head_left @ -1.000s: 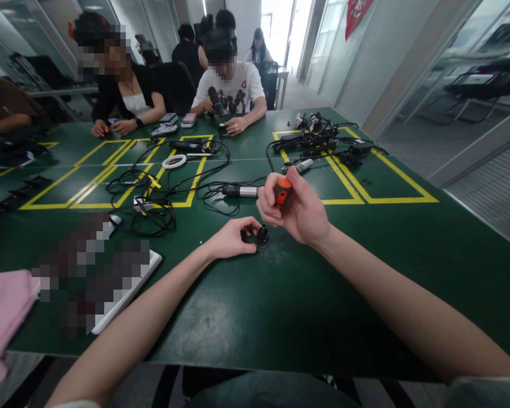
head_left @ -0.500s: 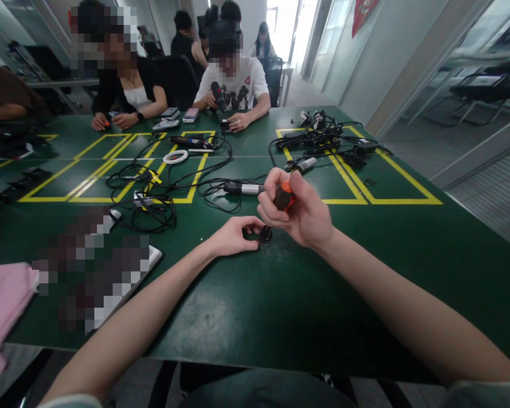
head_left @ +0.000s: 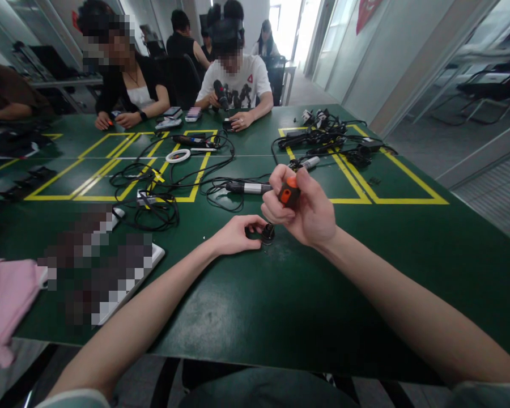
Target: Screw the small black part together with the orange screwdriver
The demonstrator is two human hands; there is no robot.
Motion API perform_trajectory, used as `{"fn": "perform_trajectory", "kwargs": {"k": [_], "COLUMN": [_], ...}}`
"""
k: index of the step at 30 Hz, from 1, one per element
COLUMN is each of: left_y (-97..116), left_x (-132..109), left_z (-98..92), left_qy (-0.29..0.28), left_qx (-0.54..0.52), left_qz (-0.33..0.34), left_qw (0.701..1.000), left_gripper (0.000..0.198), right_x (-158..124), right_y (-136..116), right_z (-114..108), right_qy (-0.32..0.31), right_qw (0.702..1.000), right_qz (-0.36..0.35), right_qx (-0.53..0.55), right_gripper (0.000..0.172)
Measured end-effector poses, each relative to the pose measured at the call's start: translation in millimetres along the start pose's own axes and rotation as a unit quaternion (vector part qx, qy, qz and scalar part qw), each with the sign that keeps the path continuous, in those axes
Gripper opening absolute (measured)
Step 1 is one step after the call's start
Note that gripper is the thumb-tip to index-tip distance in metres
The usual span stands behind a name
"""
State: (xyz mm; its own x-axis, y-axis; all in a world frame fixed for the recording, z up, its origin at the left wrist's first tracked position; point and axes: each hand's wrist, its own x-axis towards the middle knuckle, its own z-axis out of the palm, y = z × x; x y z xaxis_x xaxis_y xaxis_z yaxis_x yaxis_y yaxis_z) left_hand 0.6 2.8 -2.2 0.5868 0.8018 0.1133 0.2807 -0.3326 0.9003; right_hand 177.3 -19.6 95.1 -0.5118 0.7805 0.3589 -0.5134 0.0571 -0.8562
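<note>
My right hand is wrapped round the orange-and-black handle of a screwdriver. Its shaft, mostly hidden by my fingers, points down at a small round black part on the green table. Resting on the tabletop, my left hand curls its thumb and fingers round the left side of that part and grips it. What exactly the black part is cannot be made out. Just beyond my hands lies a black-and-silver cylindrical tool with a cord.
Coiled black cables lie ahead to the left, with a white ring beyond. A pile of black adapters and cords sits at the far right. Across the table a person holds a power drill. Pink cloth lies at left.
The screwdriver handle has turned in my right hand, so a different orange patch faces me. My left hand keeps its place on the black part. The whole view has shifted slightly.
</note>
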Motion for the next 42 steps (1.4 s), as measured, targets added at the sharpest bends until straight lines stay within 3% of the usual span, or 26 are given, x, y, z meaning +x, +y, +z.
{"fn": "perform_trajectory", "kwargs": {"k": [3, 9, 17, 25, 32, 38, 42], "left_y": [-1.1, 0.7, 3.6, 5.6, 3.5, 1.7, 2.4], "left_x": [0.0, -1.0, -0.7, -1.4, -0.9, -2.3, -2.9], "left_z": [-0.1, -1.0, -1.2, -0.4, -0.3, -1.2, -1.4], "left_qy": [0.004, 0.003, 0.004, 0.005, 0.006, 0.014, 0.013], "left_qx": [0.007, 0.010, 0.019, 0.008, 0.015, 0.023, 0.032], "left_qz": [-0.008, -0.014, -0.024, -0.031, -0.029, -0.031, -0.024], "left_qw": [1.000, 1.000, 1.000, 0.999, 0.999, 0.999, 0.999], "left_gripper": [0.038, 0.038, 0.036, 0.029, 0.029, 0.028, 0.026], "right_x": [2.7, 6.0, 5.2, 7.7, 4.6, 5.5, 2.6], "right_y": [0.2, -1.2, 1.1, -5.3, -3.0, -5.2, -2.6], "right_z": [0.2, -4.3, -6.6, -9.8, -5.1, 0.0, 2.2], "right_qy": [-0.006, -0.012, 0.003, -0.041, -0.025, -0.047, -0.037], "right_qw": [1.000, 0.999, 1.000, 0.999, 1.000, 0.997, 0.998], "right_qz": [-0.010, 0.028, -0.017, 0.011, 0.002, 0.027, 0.026], "right_qx": [-0.006, 0.032, 0.017, 0.007, -0.011, -0.059, -0.043], "right_gripper": [0.052, 0.067, 0.047, 0.060, 0.050, 0.067, 0.065]}}
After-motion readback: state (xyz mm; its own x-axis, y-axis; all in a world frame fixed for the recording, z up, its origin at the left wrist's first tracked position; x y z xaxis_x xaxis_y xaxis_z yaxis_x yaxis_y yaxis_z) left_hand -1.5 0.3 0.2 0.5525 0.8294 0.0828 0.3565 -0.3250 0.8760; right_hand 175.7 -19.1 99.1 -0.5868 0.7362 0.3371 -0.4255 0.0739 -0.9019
